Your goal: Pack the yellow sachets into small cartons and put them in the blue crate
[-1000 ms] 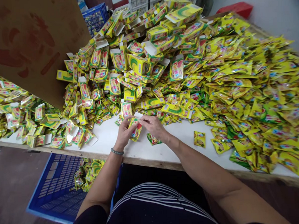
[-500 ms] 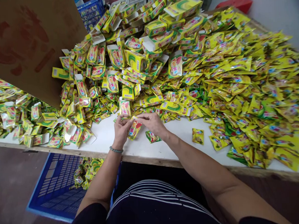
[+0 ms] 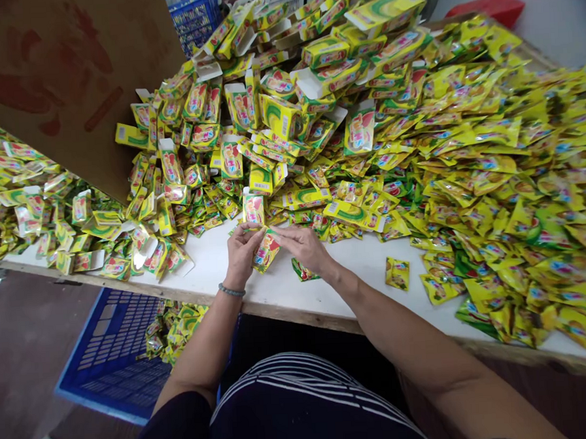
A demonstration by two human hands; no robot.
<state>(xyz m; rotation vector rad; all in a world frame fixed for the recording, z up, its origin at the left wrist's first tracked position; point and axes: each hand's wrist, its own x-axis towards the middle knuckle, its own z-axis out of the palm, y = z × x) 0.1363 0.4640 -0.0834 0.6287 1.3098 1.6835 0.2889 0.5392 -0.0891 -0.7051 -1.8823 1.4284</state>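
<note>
Between my hands, near the white table's front edge, is a small yellow-green packet. My left hand pinches it from the left, a beaded bracelet on the wrist. My right hand closes on its upper right corner. Just behind my fingers stands a small carton with its white flap up. A green packet lies partly under my right hand. Farther right, a single yellow packet rests flat on the table.
Small cartons are heaped behind my hands. A large pile of yellow packets covers the right side. A big cardboard box leans at the left. Below the edge sits a blue crate holding packets.
The whole view has shifted slightly, so the table contents appear farther right. Both hands keep their hold on the packet, and its position between them is nearly the same.
</note>
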